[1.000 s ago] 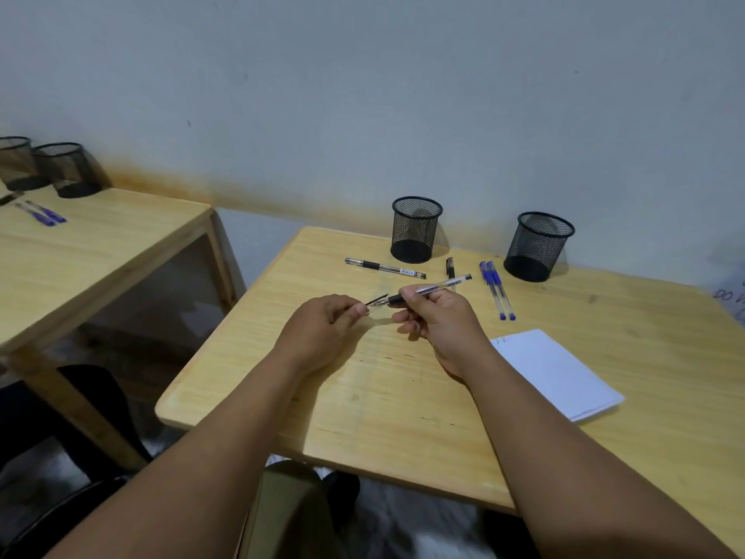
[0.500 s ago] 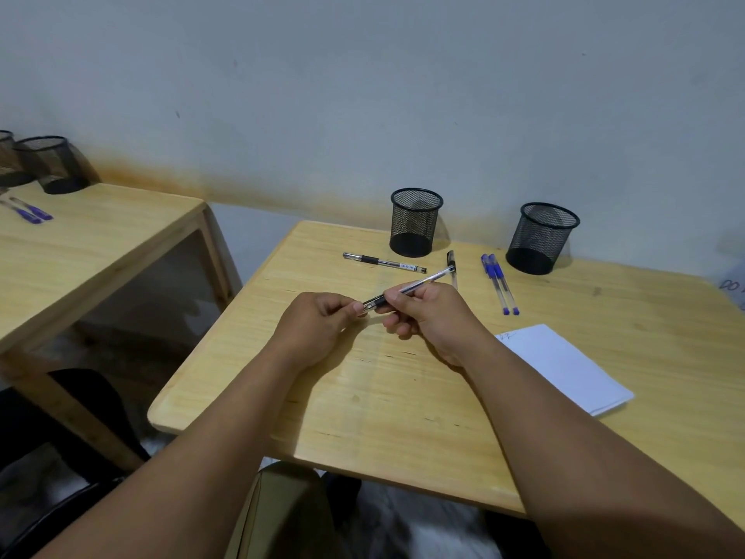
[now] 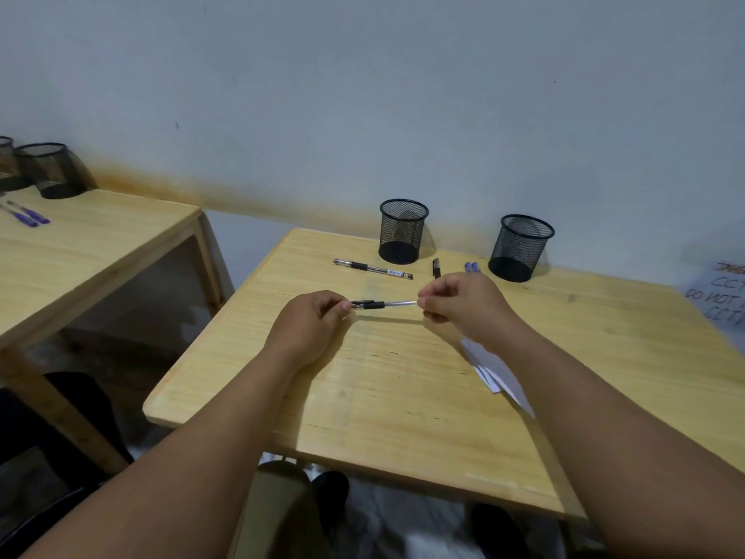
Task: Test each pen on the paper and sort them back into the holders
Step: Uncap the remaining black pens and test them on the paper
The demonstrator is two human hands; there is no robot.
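A black pen (image 3: 383, 304) with a clear barrel is held level over the table between both hands. My left hand (image 3: 312, 326) pinches its black tip end; my right hand (image 3: 463, 306) pinches the far end of the barrel. Another black pen (image 3: 373, 269) lies on the table in front of the left mesh holder (image 3: 403, 231). A black cap or short pen (image 3: 436, 268) lies behind my right hand. Blue pens (image 3: 471, 267) peek out near the right mesh holder (image 3: 521, 248). White paper (image 3: 498, 371) lies under my right forearm, mostly hidden.
The wooden table (image 3: 383, 397) stands against a grey wall. A second table (image 3: 80, 252) to the left carries two mesh holders (image 3: 50, 170) and blue pens (image 3: 28, 215). A handwritten note (image 3: 721, 294) lies at the right edge.
My right hand slid from the middle of the pen to its far end, and the pen turned level. The camera shifted so my right arm covers most of the paper.
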